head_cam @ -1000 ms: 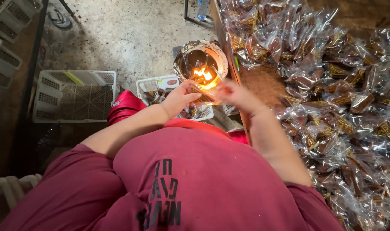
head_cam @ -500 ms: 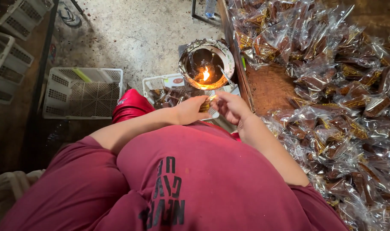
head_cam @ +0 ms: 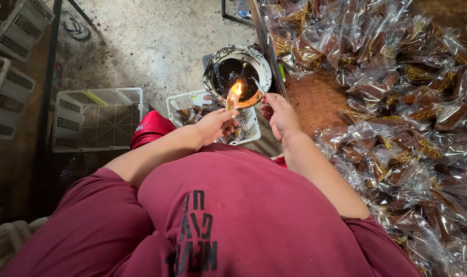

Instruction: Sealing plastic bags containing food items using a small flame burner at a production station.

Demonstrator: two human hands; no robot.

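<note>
Two bare hands are up close to a small flame point(head_cam: 236, 89). The left hand point(head_cam: 215, 124) is closed around a little clear packet point(head_cam: 232, 101) with something brown inside. It pinches the packet from below, and the top of the packet pokes up right at the flame. The right hand point(head_cam: 279, 114) is just beside it, on the other side of the flame. Its fingers are pinched shut on a thin metal stick point(head_cam: 258, 84) that points up and away, toward the fire. The two hands are near each other but do not touch.

The flame burns in a round metal bowl point(head_cam: 219, 65), black inside and crinkly silver on the rim. The bowl sits on the floor next to the edge of a wooden table point(head_cam: 315, 100).

Lots and lots of clear packets point(head_cam: 397, 92) with brown blocks in them lie piled all over the table, to the right of the right hand. A bare patch of wood shows just past that hand.

Under the left hand stands a small white basket point(head_cam: 185, 101) with a few packets in it. A bigger white crate point(head_cam: 97, 119) sits on the grey floor point(head_cam: 156, 46) to the left, and more white crates point(head_cam: 10, 56) stand further left. The person wears a dark red shirt point(head_cam: 233, 210).
</note>
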